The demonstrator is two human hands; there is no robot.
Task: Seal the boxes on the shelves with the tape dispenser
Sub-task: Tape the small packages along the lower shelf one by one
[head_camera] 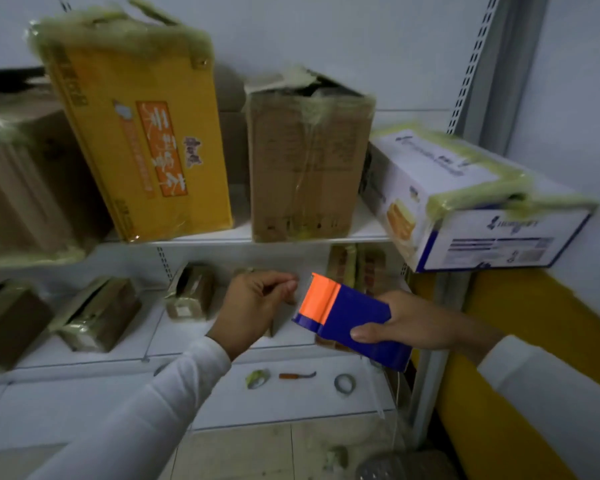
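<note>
Head view: right hand (pixel 409 323) grips a blue plastic tape dispenser with an orange front (pixel 347 320), thumb curled over its side, held in the air before the lower white shelf (pixel 194 344); left hand (pixel 257 306) is just beside it, fingers curled and fingertips pinched together, whether on tape cannot be told. On the upper white shelf (pixel 368 226) stand a tilted yellow cardboard box (pixel 139 133), a plain brown cardboard box (pixel 305 168) and a tilted white-and-blue printed box (pixel 471 202), all with yellowish tape on top. Small brown taped boxes (pixel 97 313) lie on the lower shelf, two tape rolls (pixel 344 383) below.
</note>
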